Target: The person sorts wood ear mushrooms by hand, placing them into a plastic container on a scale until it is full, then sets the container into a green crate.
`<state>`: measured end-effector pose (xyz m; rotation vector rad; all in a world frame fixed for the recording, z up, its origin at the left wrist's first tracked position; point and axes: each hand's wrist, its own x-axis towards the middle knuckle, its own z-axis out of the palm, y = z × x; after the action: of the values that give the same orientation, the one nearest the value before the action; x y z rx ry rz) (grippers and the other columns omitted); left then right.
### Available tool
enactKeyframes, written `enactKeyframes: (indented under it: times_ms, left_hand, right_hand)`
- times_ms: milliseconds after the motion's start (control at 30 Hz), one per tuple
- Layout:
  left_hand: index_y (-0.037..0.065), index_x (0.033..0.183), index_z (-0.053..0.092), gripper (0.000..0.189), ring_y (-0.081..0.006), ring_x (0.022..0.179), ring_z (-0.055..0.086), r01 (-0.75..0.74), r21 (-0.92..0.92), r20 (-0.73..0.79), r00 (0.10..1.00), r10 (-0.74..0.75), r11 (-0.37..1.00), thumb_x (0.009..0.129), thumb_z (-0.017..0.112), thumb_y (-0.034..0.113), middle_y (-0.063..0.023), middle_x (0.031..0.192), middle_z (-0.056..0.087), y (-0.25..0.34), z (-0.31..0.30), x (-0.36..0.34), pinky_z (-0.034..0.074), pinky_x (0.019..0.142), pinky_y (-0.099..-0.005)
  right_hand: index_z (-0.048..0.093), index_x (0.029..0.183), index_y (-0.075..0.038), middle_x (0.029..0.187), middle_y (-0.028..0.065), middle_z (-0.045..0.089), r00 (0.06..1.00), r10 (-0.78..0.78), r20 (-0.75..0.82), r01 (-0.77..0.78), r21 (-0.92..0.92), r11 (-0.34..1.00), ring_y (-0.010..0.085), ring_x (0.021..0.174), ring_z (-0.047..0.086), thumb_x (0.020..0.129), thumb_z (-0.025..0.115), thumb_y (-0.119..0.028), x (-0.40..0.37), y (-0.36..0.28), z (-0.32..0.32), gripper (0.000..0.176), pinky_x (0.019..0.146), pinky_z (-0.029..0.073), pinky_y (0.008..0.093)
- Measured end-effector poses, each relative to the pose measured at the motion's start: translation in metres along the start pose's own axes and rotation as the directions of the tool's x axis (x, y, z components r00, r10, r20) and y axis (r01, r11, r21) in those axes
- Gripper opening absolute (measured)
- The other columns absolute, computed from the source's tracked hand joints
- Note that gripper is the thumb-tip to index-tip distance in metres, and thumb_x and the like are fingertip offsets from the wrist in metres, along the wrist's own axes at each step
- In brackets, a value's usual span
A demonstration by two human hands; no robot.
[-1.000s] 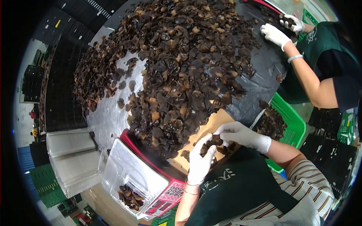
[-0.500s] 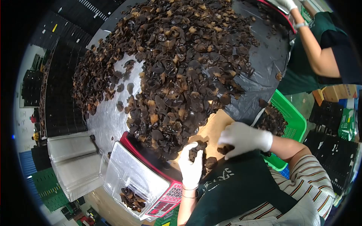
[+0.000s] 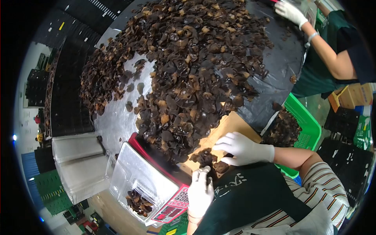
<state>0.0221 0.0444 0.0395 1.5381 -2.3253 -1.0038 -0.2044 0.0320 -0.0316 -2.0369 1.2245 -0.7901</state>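
A big heap of dark brown wood ear mushrooms (image 3: 184, 90) covers the table in front of me, running down to a cardboard sheet (image 3: 229, 127). My left hand (image 3: 200, 194), in a white glove, has its fingers curled on a dark wood ear piece at the near edge of the cardboard. Just beyond those fingertips lies a small clump of wood ears (image 3: 204, 156). My right hand (image 3: 246, 150), also gloved, reaches in from the right, fingers stretched and thumb apart, over dark pieces. Below its thumb sits a loose brown wood ear (image 3: 221, 167).
Left of my hands, a red scale (image 3: 169, 213) carries a clear plastic box (image 3: 121, 188) with some wood ears inside. Stacked clear lids or trays (image 3: 78, 168) stand farther left. A green basket (image 3: 311, 121) of wood ears is at right. Across the table, a co-worker's gloved hand (image 3: 291, 13) shows.
My left hand has drawn back toward me, and its fingers have curled lower. The right hand has shifted slightly left and down. The co-worker's hand has come farther into view.
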Motion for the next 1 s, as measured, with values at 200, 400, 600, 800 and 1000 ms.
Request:
enactKeyframes:
  times_ms: [200,400,600,800,1000]
  left_hand:
    - [0.008,0.108,0.060,0.022,-0.0351,0.085,0.064,0.213,-0.034,0.342,0.920,-0.189,0.977,0.086,0.062,0.010,-0.0143,0.101,0.062,0.012,-0.023,-0.031,0.052,0.070,-0.0409]
    - [0.006,0.106,0.062,0.019,-0.0351,0.087,0.064,0.268,-0.193,0.319,0.927,-0.198,0.944,0.087,0.062,0.011,-0.0163,0.100,0.064,0.004,-0.037,-0.045,0.052,0.074,-0.0389]
    - [0.004,0.111,0.061,0.024,-0.0355,0.091,0.064,0.230,-0.236,0.219,0.959,-0.179,0.944,0.088,0.062,0.010,-0.0165,0.103,0.063,-0.002,-0.037,-0.044,0.052,0.076,-0.0391]
    - [0.003,0.127,0.052,0.044,-0.0338,0.081,0.064,-0.097,-0.082,0.047,0.994,0.101,0.992,0.085,0.065,0.005,-0.0177,0.105,0.060,0.000,0.001,-0.012,0.053,0.074,-0.0383]
    - [0.003,0.138,0.044,0.055,-0.0326,0.076,0.063,-0.014,0.170,-0.181,0.982,0.045,0.985,0.085,0.060,0.010,-0.0177,0.098,0.059,-0.007,0.045,0.059,0.053,0.063,-0.0384]
  right_hand:
    - [0.053,0.127,-0.005,0.137,0.0175,0.047,0.958,-0.214,0.189,0.198,0.096,0.975,0.0362,0.127,0.041,0.078,0.071,-0.032,0.043,-0.023,0.037,0.059,0.104,0.031,0.0495]
    - [0.062,0.097,-0.007,0.114,0.0104,0.053,0.822,-0.415,0.391,0.456,-0.015,0.890,0.0281,0.112,0.046,0.071,0.067,-0.029,0.044,-0.037,0.073,0.035,0.097,0.036,0.0460]
    - [0.062,0.082,-0.016,0.094,0.0016,0.053,0.912,-0.140,0.385,0.267,-0.300,0.916,0.0232,0.098,0.049,0.074,0.066,-0.026,0.006,-0.023,0.006,0.014,0.082,0.039,0.0380]
    - [0.069,0.086,-0.016,0.069,0.0025,0.063,0.550,0.353,0.757,-0.028,-0.406,0.914,0.0249,0.073,0.062,0.077,0.070,-0.032,-0.030,-0.032,-0.097,0.019,0.081,0.041,0.0387]
    - [0.064,0.084,-0.009,0.076,0.0101,0.060,0.990,0.106,0.090,-0.068,-0.351,0.934,0.0301,0.077,0.058,0.081,0.063,-0.023,0.017,-0.007,-0.086,0.014,0.077,0.045,0.0398]
